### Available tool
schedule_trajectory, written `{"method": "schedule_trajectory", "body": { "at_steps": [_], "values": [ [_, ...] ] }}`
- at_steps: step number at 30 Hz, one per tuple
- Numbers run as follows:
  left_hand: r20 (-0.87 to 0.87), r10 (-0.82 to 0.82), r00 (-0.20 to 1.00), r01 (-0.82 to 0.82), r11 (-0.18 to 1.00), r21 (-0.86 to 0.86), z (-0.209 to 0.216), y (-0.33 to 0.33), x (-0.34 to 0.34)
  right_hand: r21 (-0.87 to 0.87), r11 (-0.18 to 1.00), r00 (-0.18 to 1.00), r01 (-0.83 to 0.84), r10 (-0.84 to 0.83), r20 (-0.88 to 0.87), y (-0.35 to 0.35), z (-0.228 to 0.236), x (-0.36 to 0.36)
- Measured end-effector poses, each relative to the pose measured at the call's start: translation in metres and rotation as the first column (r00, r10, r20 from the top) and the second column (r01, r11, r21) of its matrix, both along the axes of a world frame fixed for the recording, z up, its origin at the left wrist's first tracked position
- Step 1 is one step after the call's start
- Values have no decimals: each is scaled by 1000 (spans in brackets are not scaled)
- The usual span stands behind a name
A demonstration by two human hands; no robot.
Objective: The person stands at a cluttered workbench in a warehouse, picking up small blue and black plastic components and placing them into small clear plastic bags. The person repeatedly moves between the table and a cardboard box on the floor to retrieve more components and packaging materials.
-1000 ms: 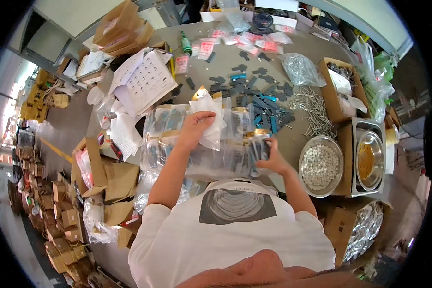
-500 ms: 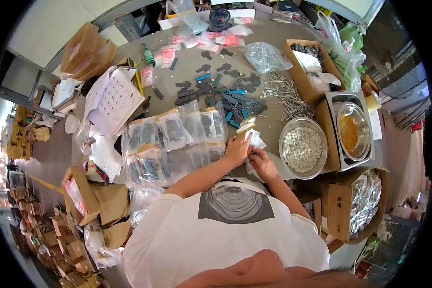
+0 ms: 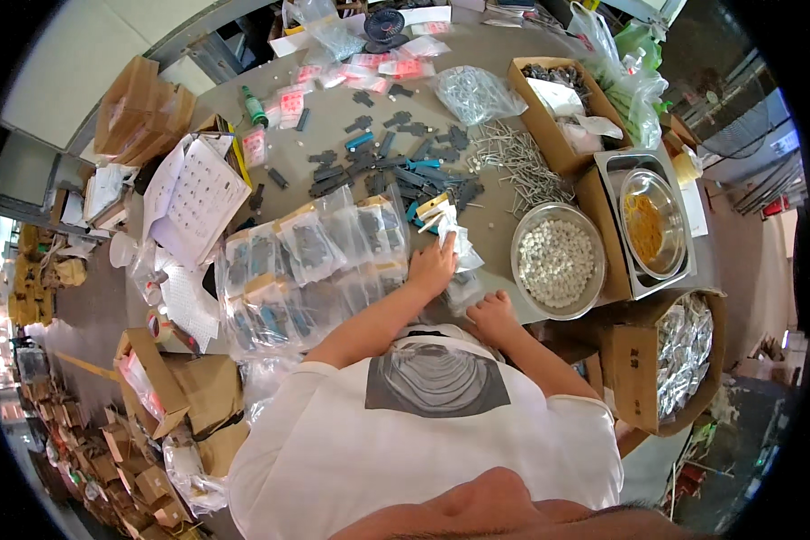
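Observation:
My left hand [image 3: 433, 269] is closed on the near end of a small clear plastic bag [image 3: 462, 249]. The tan and white ends of its contents point away from me, close to the pile of dark grey and blue plastic parts [image 3: 414, 180]. At the table's near edge, my right hand [image 3: 493, 318] is apart from that bag, its fingers curled. Whatever those fingers hold, if anything, is hidden. Beside them lie some clear plastic bags [image 3: 462, 293]. Filled clear bags [image 3: 310, 247] with grey and blue parts spread in rows left of my left hand.
On the right stand a metal bowl of white pellets [image 3: 558, 261], loose screws [image 3: 517, 166], a steel bowl with orange bits [image 3: 648, 229] and a box of silvery packets [image 3: 666, 369]. Papers [image 3: 198, 198] and a green bottle [image 3: 254, 106] sit on the left.
My right hand has let go of the small bag and drawn apart from it. My left hand has moved slightly away from me with the bag. The whole view has shifted a little.

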State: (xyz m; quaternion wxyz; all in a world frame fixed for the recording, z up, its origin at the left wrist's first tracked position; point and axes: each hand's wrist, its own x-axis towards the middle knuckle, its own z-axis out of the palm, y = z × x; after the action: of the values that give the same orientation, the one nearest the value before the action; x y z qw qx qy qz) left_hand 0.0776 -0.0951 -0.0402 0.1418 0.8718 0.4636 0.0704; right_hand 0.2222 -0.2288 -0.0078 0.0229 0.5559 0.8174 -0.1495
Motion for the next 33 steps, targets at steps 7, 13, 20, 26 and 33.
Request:
{"method": "schedule_trajectory", "body": {
  "at_steps": [7,13,20,26,33],
  "values": [
    [53,19,998,-20,1000,9,-8,1,-1,-233,845,801,481,-532,-276,-44,-31,18],
    [412,11,911,-57,993,100,-1,6,-6,279,536,570,797,-513,-642,10,60,93],
    [654,81,752,-36,996,-82,39,3,-18,585,-57,208,809,-903,-375,37,107,258],
    [726,250,641,-54,958,-282,63,3,-52,156,607,614,779,-687,-388,63,45,128],
    [636,371,676,-119,908,-403,83,4,-81,128,767,689,628,-473,-549,91,-6,-44]
  ]
}}
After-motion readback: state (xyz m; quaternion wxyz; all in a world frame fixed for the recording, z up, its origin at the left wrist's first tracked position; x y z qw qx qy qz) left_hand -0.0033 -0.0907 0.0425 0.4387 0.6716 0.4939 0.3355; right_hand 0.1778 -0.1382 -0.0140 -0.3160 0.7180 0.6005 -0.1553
